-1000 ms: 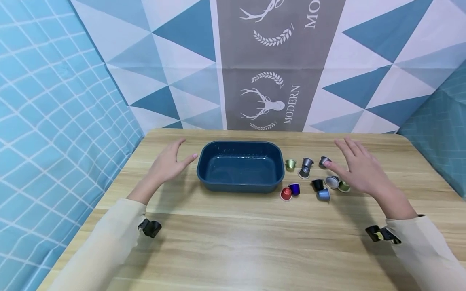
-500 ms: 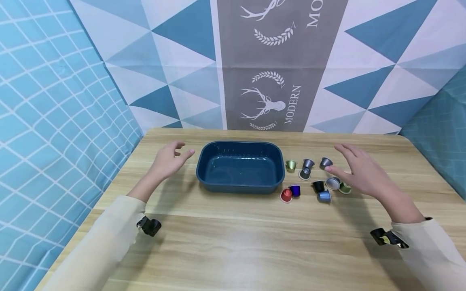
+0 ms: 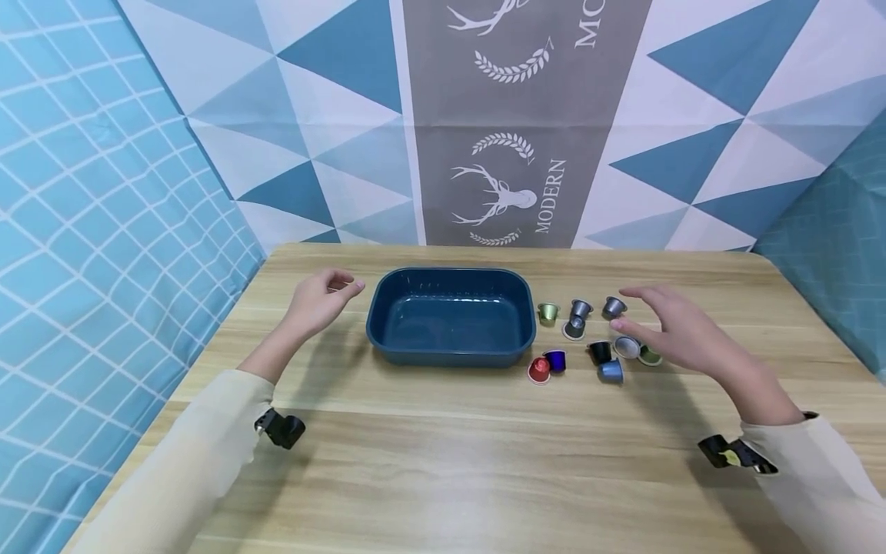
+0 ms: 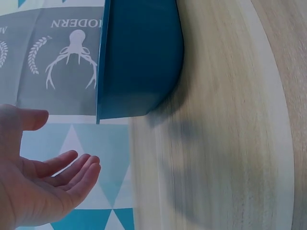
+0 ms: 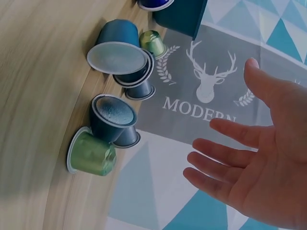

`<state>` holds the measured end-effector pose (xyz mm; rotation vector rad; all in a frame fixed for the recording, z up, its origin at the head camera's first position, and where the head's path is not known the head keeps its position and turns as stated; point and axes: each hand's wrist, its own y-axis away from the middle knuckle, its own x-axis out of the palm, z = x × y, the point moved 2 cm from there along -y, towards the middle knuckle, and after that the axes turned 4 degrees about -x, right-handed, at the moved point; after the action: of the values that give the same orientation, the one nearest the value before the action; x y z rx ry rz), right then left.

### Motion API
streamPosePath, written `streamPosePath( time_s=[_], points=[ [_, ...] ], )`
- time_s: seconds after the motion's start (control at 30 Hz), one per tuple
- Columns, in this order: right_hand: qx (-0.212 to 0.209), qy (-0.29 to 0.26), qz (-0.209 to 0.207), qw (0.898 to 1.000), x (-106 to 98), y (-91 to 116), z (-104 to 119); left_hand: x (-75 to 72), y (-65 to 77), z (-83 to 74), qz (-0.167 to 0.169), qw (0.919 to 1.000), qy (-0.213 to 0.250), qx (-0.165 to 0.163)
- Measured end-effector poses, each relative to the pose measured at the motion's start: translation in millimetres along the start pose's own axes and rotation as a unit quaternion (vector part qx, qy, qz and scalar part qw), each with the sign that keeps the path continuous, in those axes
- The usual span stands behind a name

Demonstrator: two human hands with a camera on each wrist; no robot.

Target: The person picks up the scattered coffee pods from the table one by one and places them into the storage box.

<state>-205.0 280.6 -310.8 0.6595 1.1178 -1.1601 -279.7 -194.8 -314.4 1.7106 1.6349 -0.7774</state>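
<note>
My left hand [image 3: 314, 304] hovers to the left of a dark blue rectangular basin [image 3: 450, 358], fingers loosely bent and holding nothing. In the left wrist view, the basin's end wall [image 4: 141, 62] stands apart from those fingers. On the right, my right hand [image 3: 681, 327] is held above the coffee capsules, thumb and fingers spread, with nothing in it. Nearest to it are a grey capsule [image 3: 614, 308], one showing its silver lid [image 3: 627, 347], and a green capsule [image 5: 91, 153], partly covered in the head view. Black [image 3: 599, 352] and blue [image 3: 611, 372] capsules lie just left of these.
Closer to the basin lie a red capsule [image 3: 539, 370], a purple capsule [image 3: 556, 361], a light green capsule [image 3: 547, 313] and two dark grey capsules [image 3: 576, 322]. Behind the wooden table [image 3: 443, 454] hangs a patterned cloth [image 3: 484, 108]; a blue gridded sheet [image 3: 90, 231] borders the left.
My left fingers have bent inward from a wider spread. The right hand's fingers have come lower and closer together. The capsules and basin lie as before; the head view has shifted slightly.
</note>
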Motion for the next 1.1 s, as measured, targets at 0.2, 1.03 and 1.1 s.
streamPosePath(
  time_s=[0.2, 1.03, 1.1],
  points=[
    [-0.015, -0.008, -0.007, 1.000, 1.3, 3.0, 8.7, 7.0, -0.4, -3.8, 0.020, 0.9994, 0.026, -0.009],
    [-0.052, -0.024, 0.002, 0.998, 16.2, 4.2, 38.3, 27.8, -8.8, -8.3, 0.078, 0.9861, 0.125, -0.077],
    [-0.049, -0.026, 0.004, 0.998, 18.2, 4.7, 40.1, 28.4, -9.2, -8.0, 0.074, 0.9864, 0.124, -0.079]
  ],
)
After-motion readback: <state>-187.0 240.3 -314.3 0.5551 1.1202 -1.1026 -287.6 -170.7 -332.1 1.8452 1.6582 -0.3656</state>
